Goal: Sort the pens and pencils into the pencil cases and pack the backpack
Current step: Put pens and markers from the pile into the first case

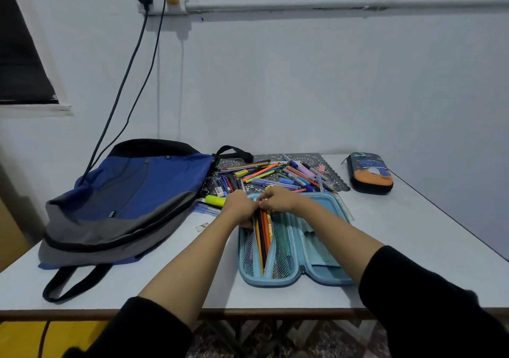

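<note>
A light blue pencil case (319, 275) lies open on the white table (413, 233). Several pencils (263, 233) stand in its left mesh pocket. My left hand (239, 206) and my right hand (278, 199) meet at the top ends of these pencils, fingers curled around them. Behind the case, a loose pile of pens and pencils (275, 177) covers a black patterned mat. A blue and grey backpack (124, 200) lies flat on the left. A second, dark pencil case (369, 173) with an orange and blue print sits zipped at the back right.
A yellow highlighter (214, 200) and blue pens lie between the backpack and the open case. Two cables (129, 82) hang from a wall socket down behind the backpack. The wall stands right behind the table. The table's right edge runs diagonally.
</note>
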